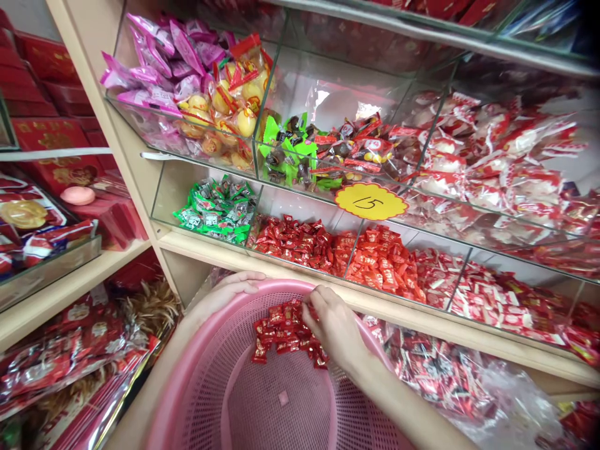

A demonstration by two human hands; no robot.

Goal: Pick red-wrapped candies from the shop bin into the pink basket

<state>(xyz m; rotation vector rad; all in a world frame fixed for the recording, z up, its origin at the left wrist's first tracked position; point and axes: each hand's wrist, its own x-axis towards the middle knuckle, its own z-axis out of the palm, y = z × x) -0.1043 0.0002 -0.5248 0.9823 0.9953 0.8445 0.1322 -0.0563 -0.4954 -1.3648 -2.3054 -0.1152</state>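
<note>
A pink plastic basket (201, 356) with mesh walls stands tilted toward me. My left hand (232, 289) grips its far left rim, fingers hooked over the edge. Inside, a small pile of red-wrapped candies (285, 325) lies against the far wall. My right hand (335, 322) reaches over the right side, its fingers curled down onto these candies; the fingertips are partly hidden among the wrappers. Just beyond the rim, a shelf compartment holds dark red wrapped candies (300, 240) of similar look.
Beside that compartment are green-wrapped candies (218, 209) and orange-red candies (387, 265). A glass-fronted shelf above bears purple packets (164, 56) and a yellow price tag (372, 200). Bagged sweets (435, 369) lie below the wooden shelf edge (492, 331). Red boxes (56, 144) stand left.
</note>
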